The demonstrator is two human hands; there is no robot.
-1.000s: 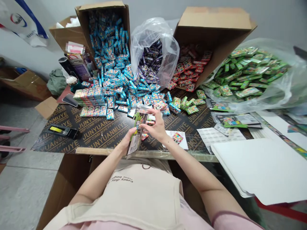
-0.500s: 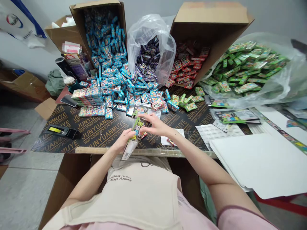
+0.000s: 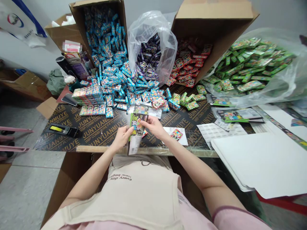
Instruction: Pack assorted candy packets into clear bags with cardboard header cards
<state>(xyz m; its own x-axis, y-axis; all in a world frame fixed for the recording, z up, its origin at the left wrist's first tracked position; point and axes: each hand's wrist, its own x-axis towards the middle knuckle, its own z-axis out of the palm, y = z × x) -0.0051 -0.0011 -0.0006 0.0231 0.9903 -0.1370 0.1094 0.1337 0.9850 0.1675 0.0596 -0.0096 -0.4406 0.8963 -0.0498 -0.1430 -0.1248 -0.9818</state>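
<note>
Both my hands hold a long green printed blister card (image 3: 136, 125) upright over the dark plywood tabletop (image 3: 96, 134). Its clear or white lower end hangs toward the table's front edge. My left hand (image 3: 122, 138) grips the card's lower left side, and my right hand (image 3: 153, 126) pinches its right side. Just behind the card lies a similar printed card (image 3: 144, 109) with a white label. Small blue boxes (image 3: 112, 86) are heaped beyond my hands, and a stack of flat packs (image 3: 87, 95) stands to the left.
Small packs spill from a cardboard box (image 3: 96, 19), a plastic bag of purple packs (image 3: 148, 54), a box of red packs (image 3: 187, 62), and a bag of green packs (image 3: 249, 67). White boards (image 3: 259, 159) lie right; a black-and-yellow dispenser (image 3: 61, 130) sits left.
The card has turned from a tilt toward lower left to nearly upright, and my hands have come closer together. The head view has shifted slightly.
</note>
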